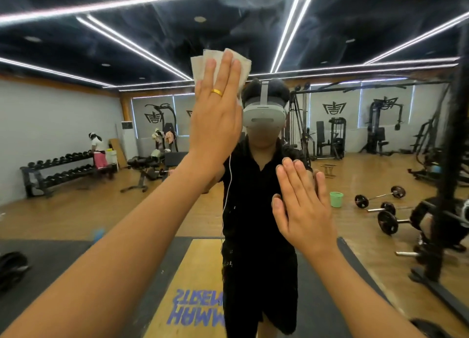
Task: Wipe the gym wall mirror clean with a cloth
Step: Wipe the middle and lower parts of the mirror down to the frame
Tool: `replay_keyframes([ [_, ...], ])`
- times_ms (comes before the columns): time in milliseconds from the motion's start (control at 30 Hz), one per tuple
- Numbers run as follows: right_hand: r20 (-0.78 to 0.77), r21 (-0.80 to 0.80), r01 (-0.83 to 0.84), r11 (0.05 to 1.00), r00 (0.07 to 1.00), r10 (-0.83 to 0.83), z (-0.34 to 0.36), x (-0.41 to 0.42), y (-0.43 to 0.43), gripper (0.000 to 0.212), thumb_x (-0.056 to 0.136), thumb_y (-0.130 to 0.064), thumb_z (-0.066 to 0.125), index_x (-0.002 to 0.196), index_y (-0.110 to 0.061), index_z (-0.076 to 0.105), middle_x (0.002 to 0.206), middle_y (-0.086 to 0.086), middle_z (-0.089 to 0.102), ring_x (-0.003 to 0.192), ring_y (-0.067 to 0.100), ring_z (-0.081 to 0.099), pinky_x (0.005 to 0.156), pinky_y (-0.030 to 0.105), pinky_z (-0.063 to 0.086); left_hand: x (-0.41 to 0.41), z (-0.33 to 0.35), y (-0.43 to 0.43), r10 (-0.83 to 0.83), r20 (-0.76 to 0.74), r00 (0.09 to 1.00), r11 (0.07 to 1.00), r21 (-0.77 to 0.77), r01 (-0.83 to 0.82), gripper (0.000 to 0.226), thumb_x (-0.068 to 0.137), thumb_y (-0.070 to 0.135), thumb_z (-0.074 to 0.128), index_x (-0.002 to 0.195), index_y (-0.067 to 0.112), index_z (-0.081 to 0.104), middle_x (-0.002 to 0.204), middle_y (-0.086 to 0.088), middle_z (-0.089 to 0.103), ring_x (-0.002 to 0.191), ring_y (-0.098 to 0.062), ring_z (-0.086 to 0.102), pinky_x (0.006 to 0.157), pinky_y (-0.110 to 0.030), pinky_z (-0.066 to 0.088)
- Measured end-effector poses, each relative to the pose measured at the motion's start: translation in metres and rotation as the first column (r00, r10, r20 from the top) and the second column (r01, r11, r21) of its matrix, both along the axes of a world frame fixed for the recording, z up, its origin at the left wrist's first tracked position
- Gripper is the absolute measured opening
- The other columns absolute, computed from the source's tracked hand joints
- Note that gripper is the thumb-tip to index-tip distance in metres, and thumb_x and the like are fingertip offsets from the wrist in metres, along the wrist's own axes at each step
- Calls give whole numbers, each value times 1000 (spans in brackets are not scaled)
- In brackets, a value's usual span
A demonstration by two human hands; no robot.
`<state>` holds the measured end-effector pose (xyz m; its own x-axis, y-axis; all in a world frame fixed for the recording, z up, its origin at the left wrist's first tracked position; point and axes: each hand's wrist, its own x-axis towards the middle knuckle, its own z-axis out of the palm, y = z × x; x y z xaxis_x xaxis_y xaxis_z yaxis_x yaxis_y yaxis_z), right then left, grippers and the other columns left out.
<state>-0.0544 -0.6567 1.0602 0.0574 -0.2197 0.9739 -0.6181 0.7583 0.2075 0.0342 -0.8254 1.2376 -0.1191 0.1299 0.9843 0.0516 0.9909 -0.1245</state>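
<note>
One smeared glass mirror (76, 114): one white folded cloth (196, 67) pressed flat against it by left hand (215, 117), fingers (224, 69) straight, together; right hand (302, 205) flat on it, lower.

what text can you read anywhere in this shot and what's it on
"STREN": blue letters on the yellow floor mat reflected in the mirror, reversed, cut off by the person's reflection.
"HAMM": same mat, line below, also cut off.
The wall emblems: shapes only, no letters readable.
</note>
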Motion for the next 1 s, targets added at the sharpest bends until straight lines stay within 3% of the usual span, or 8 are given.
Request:
replay_keyframes([
  [200, 16, 4, -44, 999, 999, 44, 1, -1, -1, 57, 107, -31, 41, 160, -9, 34, 168, 8, 29, 157, 23, 22, 124, 57, 24, 7, 25, -13, 73, 32, 997, 996, -45, -72, 59, 103, 1, 37, 161, 5, 27, 170, -12, 22, 157, -39, 16, 119, -53, 39],
  [433, 27, 15, -33, 999, 999, 33, 0, -1, 1, 57, 107, -31, 40, 159, -9, 34, 168, 8, 28, 157, 25, 24, 123, 58, 26, 49, 4, -104, 133, 8, 991, 944, 305, -129, 65, 107, 10, 34, 165, 26, 9, 173, 2, 5, 144, -46, 39, 101, -57, 53],
  [567, 27, 11, -30, 1000, 999, 29, -1, 0, 1, 57, 108, -32, 38, 160, -8, 34, 168, 8, 27, 156, 25, 24, 122, 60, 28, 60, -55, -98, 136, 13, 991, 900, 417, -129, 61, 108, 9, 33, 165, 14, 13, 173, -5, 9, 159, -32, 12, 124, -54, 31],
  [633, 23, 7, -30, 1000, 999, 29, -1, 1, 0, 57, 107, -32, 39, 159, -8, 35, 168, 8, 28, 157, 25, 24, 122, 60, 27, 64, -56, -90, 89, 13, 996, 908, 410, -87, 59, 106, 13, 30, 163, 3, 18, 171, -16, 14, 157, -37, 17, 126, -52, 26],
  [700, 24, 5, -29, 1000, 999, 29, 0, 3, -1, 58, 106, -32, 41, 158, -8, 36, 167, 9, 30, 157, 24, 23, 122, 59, 27, 64, -42, -77, 19, -4, 1000, 946, 323, -17, 60, 106, 19, 27, 163, 5, 17, 170, -19, 14, 147, -32, 38, 117, -44, 42],
  [800, 26, 10, -24, 1000, 999, 24, 1, 3, -1, 58, 106, -32, 42, 158, -8, 37, 167, 9, 31, 157, 24, 23, 124, 56, 24, 48, -16, -46, -18, 59, 998, 995, 96, 12, 58, 109, 20, 31, 165, 13, 18, 169, -21, 16, 97, -12, 59, 82, -27, 58],
  [900, 18, 15, -29, 999, 999, 29, 2, 2, 0, 57, 106, -31, 43, 158, -8, 38, 166, 9, 32, 157, 23, 24, 126, 53, 20, 24, -5, -24, 40, 103, 994, 999, -40, -36, 60, 104, 10, 35, 163, 10, 23, 170, -15, 17, 150, -42, 31, 96, -46, 58],
  [1000, 23, 16, -35, 999, 999, 34, 3, 2, 0, 56, 106, -31, 42, 157, -8, 38, 167, 8, 32, 157, 23, 23, 127, 52, 16, 22, -6, -33, 6, 104, 995, 1000, 9, -7, 59, 106, 15, 30, 164, 11, 21, 172, -7, 13, 159, -34, 8, 114, -41, 47],
])
